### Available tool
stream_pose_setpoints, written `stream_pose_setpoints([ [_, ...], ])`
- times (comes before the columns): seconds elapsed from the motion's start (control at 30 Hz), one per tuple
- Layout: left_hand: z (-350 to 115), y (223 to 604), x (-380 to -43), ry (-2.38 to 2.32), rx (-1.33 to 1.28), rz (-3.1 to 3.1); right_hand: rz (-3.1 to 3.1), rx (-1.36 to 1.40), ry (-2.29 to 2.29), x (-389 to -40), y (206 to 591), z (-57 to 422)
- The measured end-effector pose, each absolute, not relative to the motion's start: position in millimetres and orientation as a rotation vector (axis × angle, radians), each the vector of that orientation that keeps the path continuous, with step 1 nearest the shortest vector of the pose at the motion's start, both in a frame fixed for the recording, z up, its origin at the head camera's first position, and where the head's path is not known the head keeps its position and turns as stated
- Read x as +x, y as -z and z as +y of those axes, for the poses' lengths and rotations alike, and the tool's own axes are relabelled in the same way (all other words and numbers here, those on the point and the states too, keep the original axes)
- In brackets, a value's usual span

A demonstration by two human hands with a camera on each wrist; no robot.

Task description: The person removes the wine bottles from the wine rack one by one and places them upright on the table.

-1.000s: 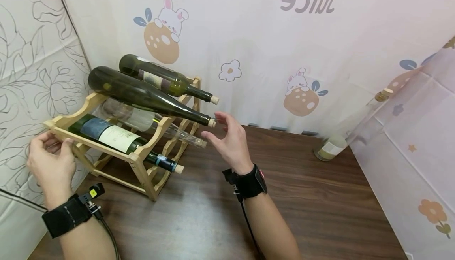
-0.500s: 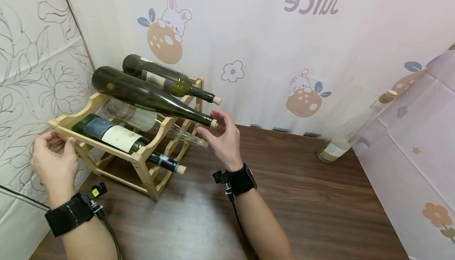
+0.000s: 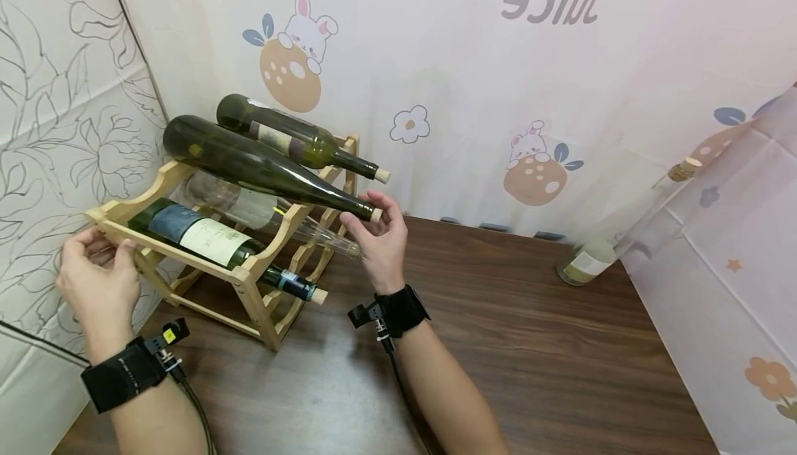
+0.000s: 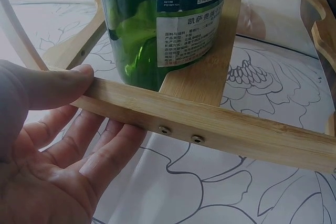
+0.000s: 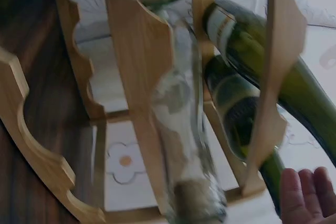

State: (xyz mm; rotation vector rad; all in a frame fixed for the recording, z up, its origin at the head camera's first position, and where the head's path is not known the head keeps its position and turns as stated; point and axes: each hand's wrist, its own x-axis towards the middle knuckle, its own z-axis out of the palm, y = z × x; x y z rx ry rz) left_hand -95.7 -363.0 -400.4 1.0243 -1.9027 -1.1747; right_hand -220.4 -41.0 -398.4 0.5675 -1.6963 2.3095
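Observation:
A light wooden wine rack (image 3: pixel 245 296) stands on the left, tilted toward me in view. My left hand (image 3: pixel 99 282) grips its near-left corner, thumb over the top rail and fingers beneath it. My right hand (image 3: pixel 382 240) is round the corked neck end of a dark green wine bottle (image 3: pixel 249 164) lying across the rack's top, thumb on the near side, fingers beyond. The right wrist view shows several straight fingertips (image 5: pixel 310 195); the contact itself lies outside it. Below this bottle lies a clear glass bottle (image 3: pixel 249 209); a labelled green bottle (image 3: pixel 205 234) lies nearest me.
Another green bottle (image 3: pixel 280 133) with a label lies at the back of the rack. A clear corked bottle (image 3: pixel 588 261) stands at the right, by the wall, on the dark wooden table (image 3: pixel 498 344). Printed cloth (image 3: pixel 461 75) hangs behind; cables run from both wrists.
My right hand has moved left and closed in round the neck end of the dark green wine bottle. My left hand keeps its grip on the rack; the view has shifted slightly.

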Motion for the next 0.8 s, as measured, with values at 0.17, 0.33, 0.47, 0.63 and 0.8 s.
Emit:
stream_pose_setpoints([
  [0.17, -362, 400, -96, 1.176, 1.033, -1.902, -1.549, 0.529, -2.440, -220, 404, -51],
  [0.33, -362, 400, -96, 1.176, 1.048, -1.906, -1.400, 0.486, -2.620, -218, 406, -60],
  [0.47, -363, 401, -95, 1.168, 1.027, -1.903, -1.265, 0.439, -2.762, -215, 403, -67],
  [0.63, -363, 402, -94, 1.152, 1.005, -1.903, -1.069, 0.343, -2.930, -214, 397, -74],
  [0.8, -363, 401, -94, 1.158, 1.031, -1.920, -0.964, 0.264, -2.994, -215, 391, -78],
])
